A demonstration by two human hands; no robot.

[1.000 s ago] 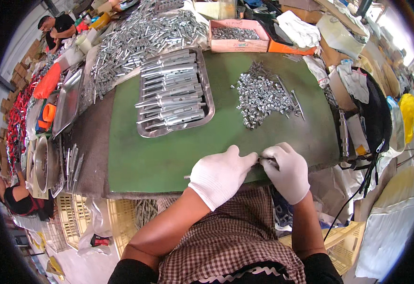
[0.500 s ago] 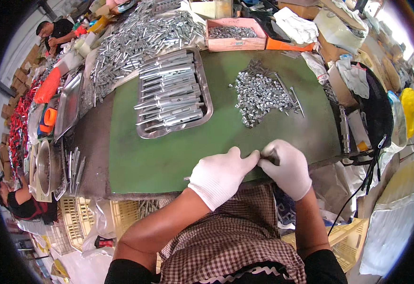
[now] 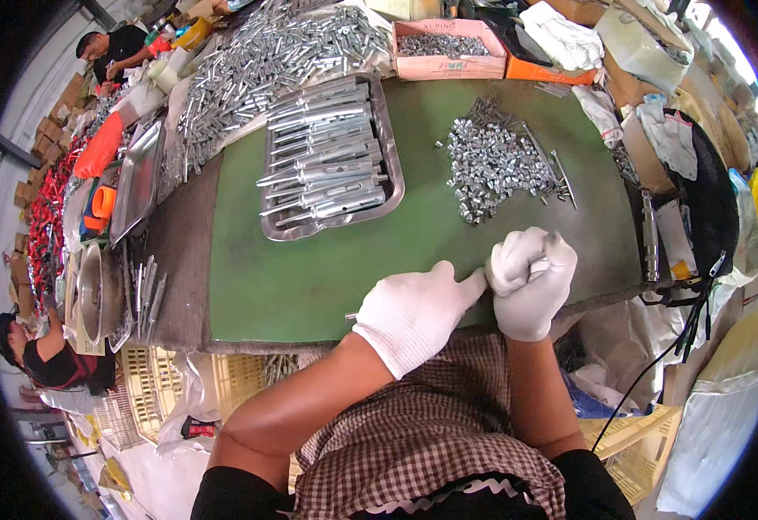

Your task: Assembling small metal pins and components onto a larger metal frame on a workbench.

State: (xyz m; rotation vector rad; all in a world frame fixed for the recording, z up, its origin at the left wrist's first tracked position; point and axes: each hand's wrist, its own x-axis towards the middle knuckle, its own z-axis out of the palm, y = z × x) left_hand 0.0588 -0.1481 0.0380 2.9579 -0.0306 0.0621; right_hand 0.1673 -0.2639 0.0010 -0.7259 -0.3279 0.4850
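Dozens of assembled metal tubes [image 3: 327, 160] already fill the steel tray [image 3: 394, 178], while the loose pile of small fittings [image 3: 496, 165] looks barely dented, and the gloved left hand [image 3: 414, 312] and right hand [image 3: 531, 282] are clenched together around a mostly hidden small metal piece [image 3: 350, 316] at the green mat [image 3: 292, 277] edge.

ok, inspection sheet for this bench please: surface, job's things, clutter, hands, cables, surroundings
Surface: green mat on a dark bench.
Job's things: small metal part pinched between both gloves, mostly hidden; loose heap of small metal pieces; steel tray of long metal tubes.
Clutter: big tube pile at the far edge; pink box of small parts; rags; empty trays to the left.
Hands: left hand and right hand, both in white gloves, closed together at the near edge.
Cables: black cable hanging off the right end.
Surroundings: two other people at left; yellow crates under the bench.
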